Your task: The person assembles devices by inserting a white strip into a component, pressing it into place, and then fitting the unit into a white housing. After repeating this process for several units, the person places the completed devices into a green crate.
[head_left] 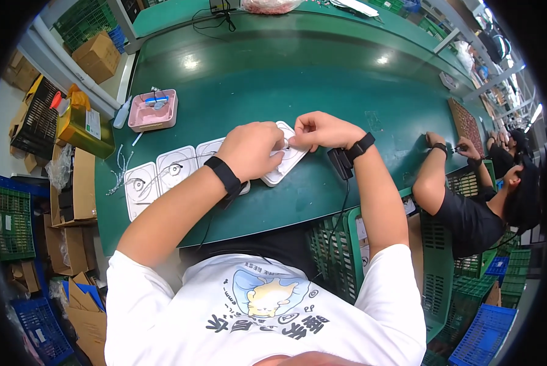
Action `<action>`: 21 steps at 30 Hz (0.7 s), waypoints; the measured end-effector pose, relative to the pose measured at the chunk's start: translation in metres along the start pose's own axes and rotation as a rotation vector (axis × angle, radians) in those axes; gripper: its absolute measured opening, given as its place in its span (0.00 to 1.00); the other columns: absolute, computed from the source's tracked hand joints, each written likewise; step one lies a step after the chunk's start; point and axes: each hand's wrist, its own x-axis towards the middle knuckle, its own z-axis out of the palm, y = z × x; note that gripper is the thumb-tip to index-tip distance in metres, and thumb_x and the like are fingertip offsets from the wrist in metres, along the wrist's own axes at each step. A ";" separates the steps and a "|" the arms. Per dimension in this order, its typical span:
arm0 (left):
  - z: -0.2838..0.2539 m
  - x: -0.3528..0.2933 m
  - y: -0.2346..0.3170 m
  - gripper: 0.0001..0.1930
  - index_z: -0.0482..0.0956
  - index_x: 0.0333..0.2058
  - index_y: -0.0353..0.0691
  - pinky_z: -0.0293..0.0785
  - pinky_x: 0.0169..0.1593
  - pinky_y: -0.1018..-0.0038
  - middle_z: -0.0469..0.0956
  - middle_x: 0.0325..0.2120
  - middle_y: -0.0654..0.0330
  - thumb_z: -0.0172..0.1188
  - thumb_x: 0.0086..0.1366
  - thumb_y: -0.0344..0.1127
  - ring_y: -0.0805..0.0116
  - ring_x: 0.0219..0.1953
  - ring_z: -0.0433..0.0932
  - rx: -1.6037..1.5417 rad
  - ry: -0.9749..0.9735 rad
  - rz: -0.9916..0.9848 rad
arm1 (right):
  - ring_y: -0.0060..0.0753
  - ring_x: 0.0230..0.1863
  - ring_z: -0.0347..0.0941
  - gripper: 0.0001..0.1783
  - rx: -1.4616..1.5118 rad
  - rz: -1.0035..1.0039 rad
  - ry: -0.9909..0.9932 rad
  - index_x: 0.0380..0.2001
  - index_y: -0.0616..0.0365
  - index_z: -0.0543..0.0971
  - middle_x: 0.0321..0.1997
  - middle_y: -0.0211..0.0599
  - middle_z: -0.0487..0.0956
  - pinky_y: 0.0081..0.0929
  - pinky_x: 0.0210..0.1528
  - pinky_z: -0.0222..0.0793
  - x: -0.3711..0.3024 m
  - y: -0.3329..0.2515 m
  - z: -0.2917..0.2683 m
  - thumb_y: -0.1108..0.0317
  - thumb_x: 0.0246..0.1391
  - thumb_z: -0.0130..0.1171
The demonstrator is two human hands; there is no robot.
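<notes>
Several white, rounded-square plastic housings lie in a slanting row on the green bench. The leftmost housing and the one beside it show round centres and thin wires. My left hand is over the right end of the row, fingers curled and closed at the rightmost housing. From the other side, my right hand pinches thumb and forefinger together above that same housing. Whatever small part sits between the fingertips of either hand is too small to make out. Each wrist wears a black band.
A pink bin with small items stands at the left, near a squeeze bottle and loose wires. A yellow-green can is past the bench's left edge. Green crates stand below. A co-worker sits at the right.
</notes>
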 end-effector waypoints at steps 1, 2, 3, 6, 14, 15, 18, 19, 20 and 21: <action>0.004 0.000 0.005 0.09 0.89 0.41 0.38 0.85 0.52 0.54 0.89 0.41 0.54 0.72 0.67 0.36 0.48 0.47 0.89 0.053 0.034 -0.014 | 0.18 0.34 0.77 0.22 0.000 0.011 -0.002 0.34 0.53 0.80 0.34 0.23 0.83 0.22 0.36 0.76 0.001 0.003 0.000 0.52 0.63 0.82; 0.008 0.001 0.007 0.09 0.89 0.41 0.38 0.85 0.52 0.54 0.89 0.41 0.54 0.72 0.67 0.36 0.48 0.47 0.89 0.053 0.033 -0.017 | 0.17 0.35 0.77 0.22 0.001 0.018 -0.006 0.34 0.52 0.80 0.34 0.23 0.83 0.22 0.36 0.76 0.003 0.002 0.001 0.51 0.65 0.81; 0.012 0.002 0.008 0.08 0.90 0.40 0.38 0.86 0.50 0.53 0.88 0.39 0.54 0.71 0.66 0.35 0.48 0.45 0.89 0.083 0.065 -0.028 | 0.17 0.35 0.77 0.22 0.002 0.017 -0.009 0.34 0.52 0.80 0.34 0.23 0.83 0.22 0.36 0.76 0.004 0.001 0.002 0.51 0.65 0.81; 0.024 0.003 0.013 0.06 0.90 0.37 0.40 0.87 0.47 0.51 0.87 0.35 0.53 0.69 0.65 0.34 0.47 0.41 0.88 0.142 0.127 -0.053 | 0.18 0.35 0.77 0.22 -0.005 0.000 -0.001 0.35 0.52 0.80 0.35 0.24 0.82 0.22 0.36 0.76 0.003 -0.001 0.003 0.51 0.64 0.82; 0.044 0.005 0.024 0.07 0.88 0.34 0.36 0.87 0.44 0.52 0.86 0.34 0.52 0.70 0.62 0.34 0.48 0.38 0.88 0.200 0.333 -0.066 | 0.18 0.34 0.76 0.18 0.025 0.041 0.028 0.37 0.52 0.79 0.36 0.25 0.81 0.22 0.38 0.77 0.003 -0.008 0.001 0.51 0.74 0.70; 0.046 0.004 0.025 0.07 0.88 0.34 0.36 0.87 0.44 0.52 0.86 0.34 0.52 0.70 0.61 0.34 0.48 0.39 0.88 0.201 0.344 -0.083 | 0.18 0.34 0.76 0.18 0.028 0.040 0.030 0.37 0.52 0.79 0.36 0.25 0.81 0.22 0.38 0.77 0.002 -0.010 0.001 0.51 0.74 0.70; 0.047 0.003 0.030 0.08 0.88 0.35 0.35 0.87 0.44 0.53 0.85 0.35 0.51 0.71 0.60 0.33 0.48 0.39 0.88 0.200 0.364 -0.121 | 0.19 0.34 0.76 0.16 -0.008 0.053 0.011 0.38 0.53 0.79 0.36 0.25 0.80 0.23 0.38 0.78 -0.002 -0.015 0.002 0.53 0.75 0.64; 0.046 0.004 0.030 0.08 0.89 0.35 0.36 0.87 0.45 0.53 0.85 0.36 0.51 0.71 0.60 0.33 0.48 0.40 0.88 0.194 0.343 -0.141 | 0.19 0.34 0.76 0.16 -0.008 0.055 0.010 0.38 0.53 0.79 0.36 0.25 0.80 0.23 0.38 0.78 -0.003 -0.014 0.002 0.53 0.75 0.64; 0.044 0.004 0.030 0.07 0.89 0.36 0.36 0.87 0.46 0.53 0.85 0.37 0.51 0.72 0.61 0.32 0.48 0.41 0.88 0.187 0.322 -0.161 | 0.19 0.35 0.76 0.14 0.002 0.053 0.008 0.38 0.54 0.79 0.36 0.25 0.80 0.23 0.38 0.78 -0.003 -0.014 0.003 0.55 0.74 0.64; 0.041 0.005 0.030 0.07 0.90 0.36 0.37 0.87 0.47 0.54 0.85 0.38 0.50 0.72 0.61 0.32 0.49 0.43 0.88 0.180 0.301 -0.181 | 0.19 0.35 0.76 0.13 0.012 0.051 0.007 0.38 0.54 0.79 0.36 0.25 0.80 0.23 0.38 0.77 -0.003 -0.013 0.004 0.56 0.73 0.64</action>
